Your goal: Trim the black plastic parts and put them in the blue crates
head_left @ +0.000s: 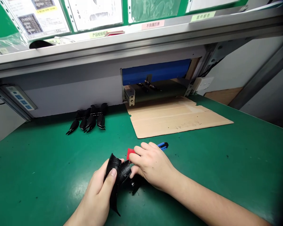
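Note:
My left hand (100,183) is closed around a curved black plastic part (115,188), thumb pressed on its near face. The part is held tilted above the green table, and a ribbed piece on it points right. My right hand (153,164) is closed, palm down, against the right side of that part. A blue-and-black tool handle (163,145) sticks out behind its knuckles; the hand hides the rest, so its kind cannot be made out. A flat red piece (130,153) shows beside the fingers. A small black piece (136,186) shows beneath the right hand.
Several glossy black parts (91,118) lie at the back left of the green table (37,169). A cardboard sheet (176,121) lies before an opening with a blue flap (155,71) and a belt. A power strip (21,98) is at left; a metal shelf rail (141,42) crosses above.

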`<state>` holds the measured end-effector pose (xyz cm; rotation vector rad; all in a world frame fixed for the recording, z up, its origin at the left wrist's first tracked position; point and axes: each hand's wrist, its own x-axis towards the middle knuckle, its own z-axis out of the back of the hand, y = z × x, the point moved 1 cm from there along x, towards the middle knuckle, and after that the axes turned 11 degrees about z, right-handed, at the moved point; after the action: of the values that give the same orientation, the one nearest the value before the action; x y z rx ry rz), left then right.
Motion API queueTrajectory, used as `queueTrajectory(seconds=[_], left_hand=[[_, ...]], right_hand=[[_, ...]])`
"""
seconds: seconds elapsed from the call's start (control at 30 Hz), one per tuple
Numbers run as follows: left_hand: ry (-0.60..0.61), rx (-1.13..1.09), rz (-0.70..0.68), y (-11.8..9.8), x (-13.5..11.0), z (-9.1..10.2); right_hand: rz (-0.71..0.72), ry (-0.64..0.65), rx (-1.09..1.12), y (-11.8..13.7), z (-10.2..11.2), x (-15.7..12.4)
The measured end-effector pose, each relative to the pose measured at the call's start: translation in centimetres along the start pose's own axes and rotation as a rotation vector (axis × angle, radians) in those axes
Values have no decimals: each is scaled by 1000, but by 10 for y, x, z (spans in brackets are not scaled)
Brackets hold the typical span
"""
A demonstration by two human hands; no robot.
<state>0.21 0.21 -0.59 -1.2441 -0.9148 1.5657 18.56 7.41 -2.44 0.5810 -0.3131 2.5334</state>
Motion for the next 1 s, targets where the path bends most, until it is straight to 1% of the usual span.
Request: queueTrajectory(seconds=[0.1, 0.17, 0.23, 0.3, 0.33, 0.4, 0.43, 0.47, 0.57, 0.6, 0.63, 0.67, 0.7, 0.77, 0.8, 0.83, 0.9, 1.0], left_hand=[[44, 108, -127, -2, 2, 1], [67, 173, -181, -3, 4, 2], [92, 221, -200, -4, 4, 2], [119, 251, -205, -5, 3, 3], [119, 253, -200, -5, 3, 4], [109, 235, -173, -5, 2, 4], [104, 216, -156, -5, 2, 5], [102, 195, -141, -6, 2, 4], [135, 120, -93, -5, 4, 2], [141, 81, -70, -4, 5, 2], [138, 34, -40, -3, 6, 1], [132, -21, -6, -2, 7, 1], [131, -76, 30, 0, 9, 0], [151, -180, 100, 4, 12, 1], [172, -221, 127, 6, 13, 1], [194, -252, 146, 8, 14, 2], [216, -284, 170, 10, 17, 2], [208, -272, 186, 8, 17, 3]], right_hand=[[-8, 11, 37, 0, -2, -1], [-6, 47, 155, -3, -2, -2], [10, 122, 425, -7, 1, -4], [17, 194, 799, -13, 6, -5], [9, 204, 975, -16, 10, -6], [-29, 154, 1220, -23, 16, -8], [-59, 107, 1262, -26, 18, -9], [-98, 54, 1216, -30, 19, -9], [-219, -93, 821, -35, 19, -10], [-228, -138, 714, -35, 19, -10], [-199, -181, 654, -32, 19, -10], [-139, -215, 635, -29, 19, -9], [-58, -222, 632, -24, 19, -8], [113, -182, 572, -16, 20, -6], [169, -151, 538, -14, 20, -6], [196, -131, 520, -14, 20, -6], [169, -155, 528, -19, 19, -7], [35, -278, 564, -29, 20, -10]])
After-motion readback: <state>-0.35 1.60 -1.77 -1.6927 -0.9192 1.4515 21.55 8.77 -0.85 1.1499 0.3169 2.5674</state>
